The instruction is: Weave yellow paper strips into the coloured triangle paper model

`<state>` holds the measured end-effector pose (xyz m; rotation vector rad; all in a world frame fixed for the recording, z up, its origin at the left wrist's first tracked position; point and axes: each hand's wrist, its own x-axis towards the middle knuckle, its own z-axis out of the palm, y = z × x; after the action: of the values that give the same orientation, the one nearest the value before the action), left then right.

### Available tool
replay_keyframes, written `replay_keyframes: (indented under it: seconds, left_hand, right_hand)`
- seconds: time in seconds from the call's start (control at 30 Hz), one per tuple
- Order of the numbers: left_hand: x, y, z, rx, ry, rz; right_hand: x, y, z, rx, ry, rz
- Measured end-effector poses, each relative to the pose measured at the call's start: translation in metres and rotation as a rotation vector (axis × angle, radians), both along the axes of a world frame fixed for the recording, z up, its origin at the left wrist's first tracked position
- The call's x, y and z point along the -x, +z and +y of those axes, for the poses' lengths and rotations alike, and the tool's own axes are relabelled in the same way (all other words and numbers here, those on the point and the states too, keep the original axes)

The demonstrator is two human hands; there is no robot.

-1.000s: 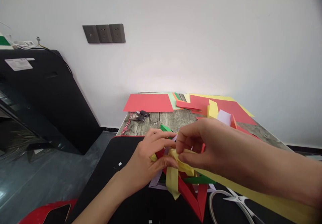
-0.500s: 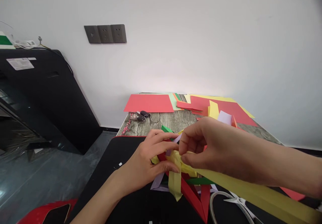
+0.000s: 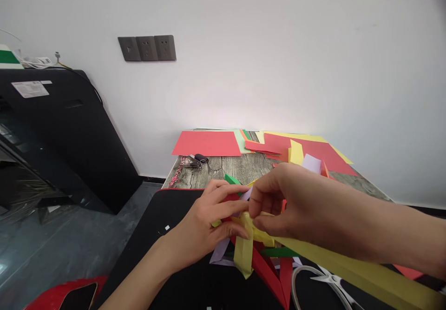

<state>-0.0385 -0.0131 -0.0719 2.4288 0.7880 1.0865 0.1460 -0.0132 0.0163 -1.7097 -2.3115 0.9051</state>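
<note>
A woven piece of folded paper strips [image 3: 270, 273] in red, green, lilac and yellow lies on a black mat [image 3: 174, 214]. My left hand [image 3: 214, 214] grips its left side, thumb and fingers closed around a pale yellow paper strip [image 3: 243, 254] that hangs down in front. My right hand [image 3: 278, 203] pinches yellow paper at the middle of the weave; the fingertips partly hide it. From beneath that hand a long yellow strip [image 3: 348, 266] runs to the lower right. Both hands cover much of the weave.
White scissors [image 3: 332, 280] and a roll of tape [image 3: 296, 286] lie right of the weave. Behind are red sheets [image 3: 209, 142], several coloured papers and keys [image 3: 195, 161] on a wood-grain table. A wall stands at the back, a black cabinet [image 3: 59, 128] at left.
Both hands keep nearly the same place and grip. The yellow strip under my left thumb has shifted very slightly to the right.
</note>
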Motion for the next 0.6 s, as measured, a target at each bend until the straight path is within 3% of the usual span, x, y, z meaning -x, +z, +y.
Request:
replay_keyframes:
  seconds: [0.5, 0.6]
  left_hand:
    - [0.0020, 0.0019, -0.0021, 0.077, 0.014, -0.034]
    - [0.0014, 0.0032, -0.0063, 0.074, 0.087, -0.053]
  right_hand:
    - [0.0015, 0.0015, -0.0006, -0.028, 0.021, 0.049]
    - [0.0018, 0.0014, -0.0001, -0.018, 0.017, 0.061]
